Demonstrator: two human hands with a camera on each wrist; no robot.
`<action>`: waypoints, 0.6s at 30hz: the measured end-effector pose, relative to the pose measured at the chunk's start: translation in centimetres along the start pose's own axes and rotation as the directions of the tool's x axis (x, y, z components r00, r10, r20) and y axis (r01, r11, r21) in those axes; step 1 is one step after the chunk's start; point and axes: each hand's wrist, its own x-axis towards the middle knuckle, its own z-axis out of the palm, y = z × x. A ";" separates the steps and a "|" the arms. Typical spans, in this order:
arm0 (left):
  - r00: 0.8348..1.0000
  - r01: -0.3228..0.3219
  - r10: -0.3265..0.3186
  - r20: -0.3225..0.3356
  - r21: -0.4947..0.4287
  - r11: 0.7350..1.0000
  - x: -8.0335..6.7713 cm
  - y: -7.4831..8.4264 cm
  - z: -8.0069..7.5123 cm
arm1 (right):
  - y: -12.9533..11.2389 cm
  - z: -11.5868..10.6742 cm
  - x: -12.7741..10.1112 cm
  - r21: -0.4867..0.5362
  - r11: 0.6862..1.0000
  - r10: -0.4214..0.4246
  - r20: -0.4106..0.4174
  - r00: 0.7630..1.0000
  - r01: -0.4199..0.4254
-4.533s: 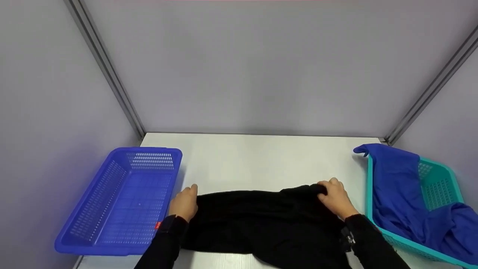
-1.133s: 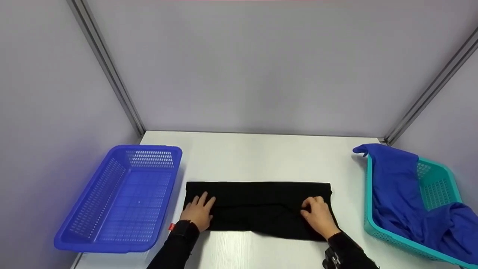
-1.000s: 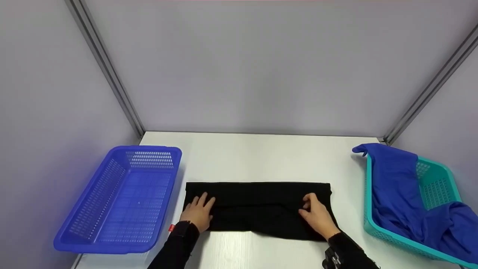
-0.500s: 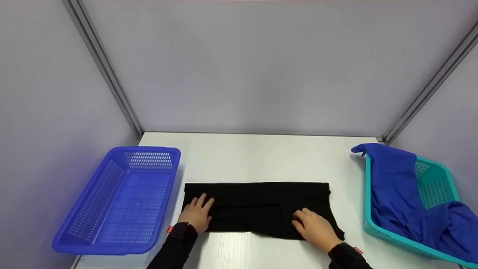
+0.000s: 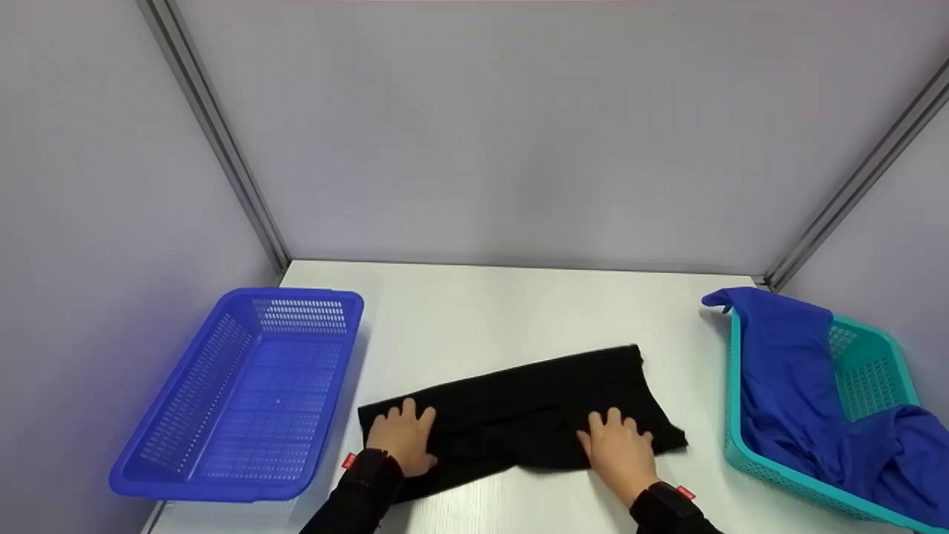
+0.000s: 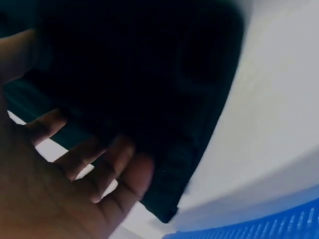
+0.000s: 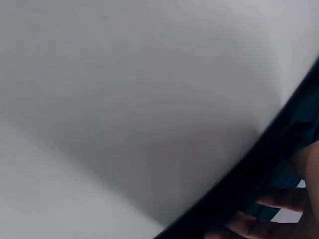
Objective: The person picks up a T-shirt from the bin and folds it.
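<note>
A folded black garment point(image 5: 519, 411) lies slantwise on the white table point(image 5: 504, 311), its right end farther back than its left. My left hand point(image 5: 404, 441) lies flat on its left end, fingers spread. My right hand point(image 5: 619, 449) presses flat on the near right part. In the left wrist view the left hand point(image 6: 75, 179) rests with spread fingers on the black cloth point(image 6: 149, 84). The right wrist view shows only the right hand's fingertips point(image 7: 269, 214) at the cloth's edge point(image 7: 259, 169).
A blue mesh basket point(image 5: 245, 393) stands at the left of the table. A teal basket point(image 5: 860, 386) at the right holds a blue garment point(image 5: 793, 371) draped over its rim. Grey walls close in the back and sides.
The black garment has turned from lying straight across to slanting, with its right end pushed back. Both hands have slid nearer to me, and the right hand has gone from pinching to flat.
</note>
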 end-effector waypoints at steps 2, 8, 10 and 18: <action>0.999 -0.035 0.036 -0.029 0.009 0.999 0.1 0.1 0.4 | -0.4 -0.3 0.1 0.053 0.998 0.029 0.053 0.998 -0.032; 0.992 -0.110 0.110 -0.053 0.012 0.994 0.3 0.1 1.3 | -0.4 0.0 1.6 0.204 0.977 0.019 0.224 0.974 -0.066; 0.989 -0.140 0.140 -0.038 0.003 0.990 0.3 0.3 1.1 | -0.2 0.1 2.0 0.233 0.972 -0.025 0.238 0.971 -0.032; 0.957 -0.286 0.284 -0.063 -0.021 0.958 0.8 1.1 1.7 | -0.2 0.0 3.1 0.389 0.908 -0.264 0.242 0.934 0.156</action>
